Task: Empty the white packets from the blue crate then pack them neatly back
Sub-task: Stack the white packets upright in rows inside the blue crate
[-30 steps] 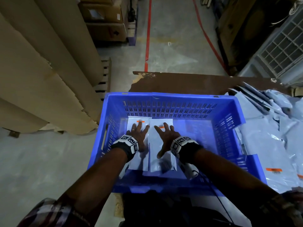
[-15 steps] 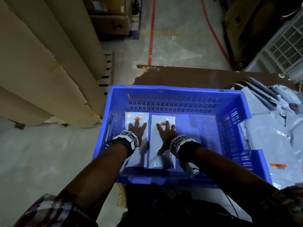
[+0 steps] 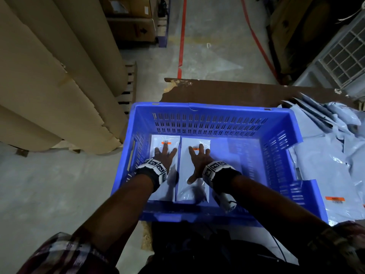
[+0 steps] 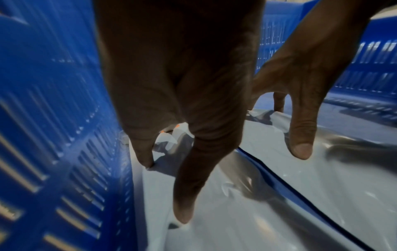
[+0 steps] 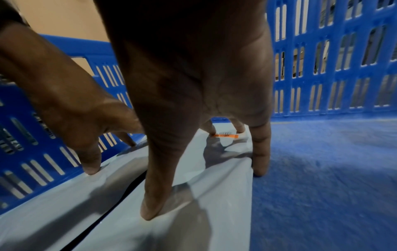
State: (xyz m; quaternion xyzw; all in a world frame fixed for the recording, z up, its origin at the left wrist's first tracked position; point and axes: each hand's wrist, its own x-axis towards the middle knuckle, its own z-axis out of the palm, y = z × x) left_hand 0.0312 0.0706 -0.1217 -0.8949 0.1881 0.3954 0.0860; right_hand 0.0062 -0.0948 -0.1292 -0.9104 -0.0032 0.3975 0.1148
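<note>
Two white packets lie flat, side by side, on the left half of the floor of the blue crate (image 3: 209, 108). My left hand (image 3: 165, 154) presses with spread, straight fingers on the left packet (image 3: 158, 191), which lies along the crate's left wall (image 4: 53, 118). My right hand (image 3: 198, 157) presses the same way on the right packet (image 3: 192, 193). In the wrist views the fingertips (image 4: 182, 215) (image 5: 150, 212) touch the glossy plastic (image 4: 247, 220) (image 5: 182, 220). Each packet has an orange label (image 3: 166, 142) (image 5: 226, 135) at its far end.
A pile of several more white packets (image 3: 324, 161) lies to the right of the crate on a brown board (image 3: 227, 89). The right half of the crate floor (image 5: 322, 169) is bare. Tall cardboard sheets (image 3: 55, 76) lean at the left over a concrete floor.
Both hands stay flat on the two packets. The packets now lie straighter and closer to the left wall, with a narrow gap between them. The camera has tilted slightly.
</note>
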